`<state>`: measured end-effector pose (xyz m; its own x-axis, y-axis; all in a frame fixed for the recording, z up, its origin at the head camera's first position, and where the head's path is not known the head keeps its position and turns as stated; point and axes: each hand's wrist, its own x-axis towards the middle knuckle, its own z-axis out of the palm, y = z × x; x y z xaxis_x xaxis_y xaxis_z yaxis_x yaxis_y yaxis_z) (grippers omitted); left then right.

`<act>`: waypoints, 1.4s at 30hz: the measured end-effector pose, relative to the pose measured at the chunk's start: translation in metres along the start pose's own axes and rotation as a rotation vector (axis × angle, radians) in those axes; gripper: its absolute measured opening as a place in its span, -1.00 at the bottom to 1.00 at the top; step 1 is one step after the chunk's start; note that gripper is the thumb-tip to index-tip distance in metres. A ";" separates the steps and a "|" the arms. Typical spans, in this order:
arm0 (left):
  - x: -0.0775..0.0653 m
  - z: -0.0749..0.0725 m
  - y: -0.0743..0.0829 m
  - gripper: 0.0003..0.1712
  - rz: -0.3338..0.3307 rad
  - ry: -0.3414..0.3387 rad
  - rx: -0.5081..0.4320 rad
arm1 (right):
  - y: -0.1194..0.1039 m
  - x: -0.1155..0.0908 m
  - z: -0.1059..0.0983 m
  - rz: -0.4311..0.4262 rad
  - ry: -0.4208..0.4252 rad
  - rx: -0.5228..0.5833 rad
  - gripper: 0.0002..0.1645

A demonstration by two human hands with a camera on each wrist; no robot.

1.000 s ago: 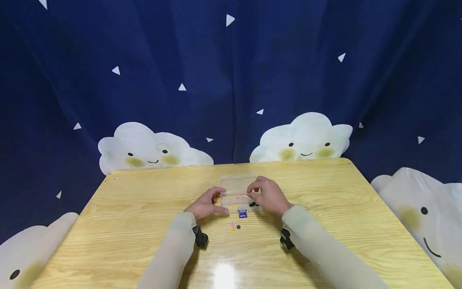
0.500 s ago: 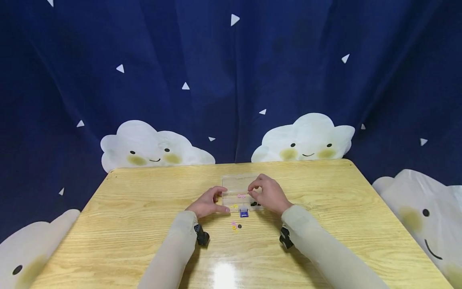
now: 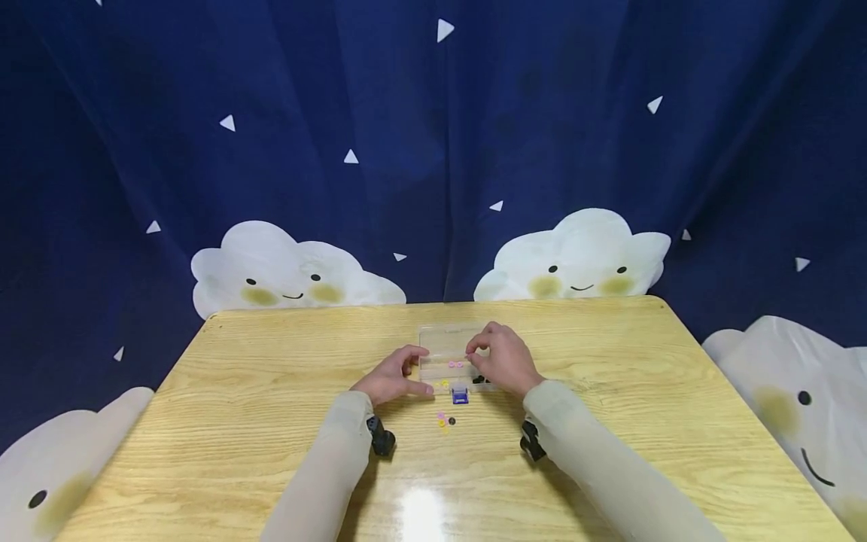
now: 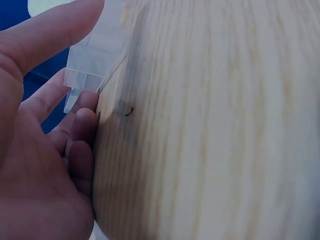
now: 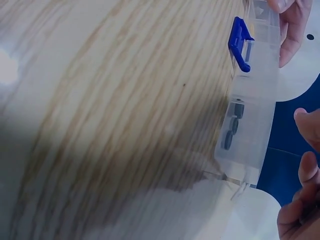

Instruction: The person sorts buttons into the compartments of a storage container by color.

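A clear plastic box [image 3: 443, 369] with compartments lies with its lid [image 3: 447, 341] raised behind it. My left hand [image 3: 393, 376] holds its left end, thumb along the front and fingers at the back. In the left wrist view the thumb [image 4: 60, 30] overlaps the box wall. My right hand [image 3: 504, 361] hovers over the right part of the box, thumb and index fingertips together; I cannot tell if they pinch something small. Inside lie two pink rings [image 3: 455, 364], small yellow pieces [image 3: 444, 384] and black discs [image 5: 234, 125]. A blue latch [image 5: 240, 44] hangs at the front.
On the wooden table [image 3: 271, 391], in front of the box, is a small group of loose pieces: pink [image 3: 441, 415], yellow [image 3: 442, 423] and black [image 3: 451, 421]. A dark blue curtain [image 3: 379, 113] with white clouds hangs behind the table's far edge.
The head view has shifted slightly. My left hand stays at the box's left end. The right hand's fingertips have shifted only slightly above the box.
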<state>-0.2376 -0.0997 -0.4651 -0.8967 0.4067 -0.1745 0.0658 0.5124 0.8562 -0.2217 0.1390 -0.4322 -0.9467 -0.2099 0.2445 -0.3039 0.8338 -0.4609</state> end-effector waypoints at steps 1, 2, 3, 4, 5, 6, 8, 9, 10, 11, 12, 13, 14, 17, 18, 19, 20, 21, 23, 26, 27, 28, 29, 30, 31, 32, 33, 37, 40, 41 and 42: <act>-0.001 0.000 0.000 -0.14 -0.002 -0.001 -0.002 | 0.000 0.000 0.000 0.004 -0.004 -0.001 -0.95; 0.000 0.000 0.000 -0.14 -0.002 -0.001 0.000 | 0.000 0.000 0.001 0.006 -0.005 0.002 -0.95; -0.001 0.000 0.001 -0.14 -0.003 -0.002 0.001 | 0.000 0.000 0.001 0.005 -0.005 0.004 -0.95; 0.000 0.000 0.001 -0.14 -0.005 -0.003 0.003 | 0.001 0.001 0.001 0.004 -0.005 0.004 -0.95; 0.000 0.000 0.001 -0.15 -0.007 -0.005 0.005 | 0.001 0.001 0.002 0.001 -0.005 0.008 -0.95; 0.000 0.000 0.001 -0.15 -0.007 -0.005 0.009 | 0.001 0.001 0.002 -0.002 -0.005 0.012 -0.95; 0.000 0.000 0.001 -0.15 -0.013 -0.007 0.015 | 0.001 0.002 0.002 -0.003 -0.005 0.016 -0.95; 0.000 0.000 0.001 -0.15 -0.014 -0.008 0.017 | 0.001 0.003 0.002 -0.001 -0.007 0.017 -0.95; 0.000 0.000 0.001 -0.15 -0.011 -0.008 0.022 | 0.001 0.003 0.002 0.002 -0.011 0.018 -0.95; 0.000 0.000 0.001 -0.15 -0.011 -0.005 0.025 | 0.001 0.003 0.002 0.004 -0.014 0.017 -0.96; 0.000 0.000 0.001 -0.14 -0.012 -0.003 0.026 | 0.000 0.004 0.002 0.006 -0.016 0.016 -0.96; 0.000 -0.001 0.001 -0.14 -0.015 -0.001 0.026 | 0.001 0.004 0.002 0.007 -0.019 0.014 -0.96; 0.000 -0.001 0.001 -0.14 -0.017 0.000 0.026 | 0.001 0.004 0.002 0.007 -0.020 0.012 -0.96; 0.000 0.000 0.002 -0.14 -0.022 0.007 0.027 | 0.002 0.005 0.002 0.008 -0.021 0.005 -0.96; 0.000 0.000 0.002 -0.14 -0.023 0.006 0.026 | 0.002 0.005 0.002 0.009 -0.021 0.004 -0.96; 0.000 -0.001 0.002 -0.14 -0.021 0.007 0.028 | 0.002 0.005 0.002 0.010 -0.021 0.003 -0.96; 0.000 -0.001 0.002 -0.14 -0.023 0.008 0.027 | 0.003 0.005 0.002 0.009 -0.020 0.001 -0.96; 0.000 -0.001 0.001 -0.14 -0.024 0.010 0.025 | 0.003 0.005 0.002 0.008 -0.021 0.001 -0.96; 0.001 -0.001 0.001 -0.14 -0.026 0.012 0.022 | 0.003 0.005 0.002 0.008 -0.020 0.000 -0.96; 0.001 0.000 0.000 -0.15 -0.030 0.018 0.017 | 0.005 0.005 0.004 0.010 -0.021 -0.004 -0.96; 0.002 0.001 0.000 -0.15 -0.030 0.019 0.019 | 0.005 0.005 0.004 0.011 -0.022 -0.007 -0.96; 0.002 0.001 0.000 -0.15 -0.029 0.020 0.020 | 0.006 0.005 0.005 0.011 -0.024 -0.009 -0.96; 0.002 0.001 -0.001 -0.15 -0.030 0.020 0.020 | 0.006 0.005 0.005 0.009 -0.024 -0.014 -0.96; 0.002 0.001 -0.001 -0.15 -0.031 0.019 0.019 | 0.006 0.005 0.006 0.004 -0.023 -0.019 -0.96; 0.002 0.001 -0.001 -0.15 -0.033 0.017 0.015 | 0.007 0.005 0.006 -0.001 -0.021 -0.024 -0.96; 0.002 0.000 -0.001 -0.15 -0.035 0.016 0.013 | 0.007 0.005 0.006 -0.008 -0.019 -0.029 -0.96; 0.002 0.000 -0.001 -0.15 -0.031 0.014 0.014 | 0.007 0.005 0.006 -0.015 -0.016 -0.032 -0.95; 0.001 0.000 0.000 -0.14 -0.037 0.007 0.012 | 0.009 0.006 0.006 -0.022 -0.012 -0.036 -0.94; 0.001 0.000 0.000 -0.14 -0.041 0.013 0.012 | 0.009 0.006 0.007 -0.016 -0.015 -0.035 -0.95; 0.001 0.000 0.000 -0.14 -0.041 0.016 0.013 | 0.009 0.006 0.007 -0.016 -0.015 -0.037 -0.94; 0.001 0.001 0.000 -0.14 -0.040 0.020 0.012 | 0.010 0.006 0.007 -0.016 -0.015 -0.038 -0.94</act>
<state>-0.2384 -0.0987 -0.4656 -0.9073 0.3707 -0.1986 0.0351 0.5373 0.8427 -0.2311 0.1420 -0.4416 -0.9433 -0.2307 0.2386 -0.3150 0.8489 -0.4245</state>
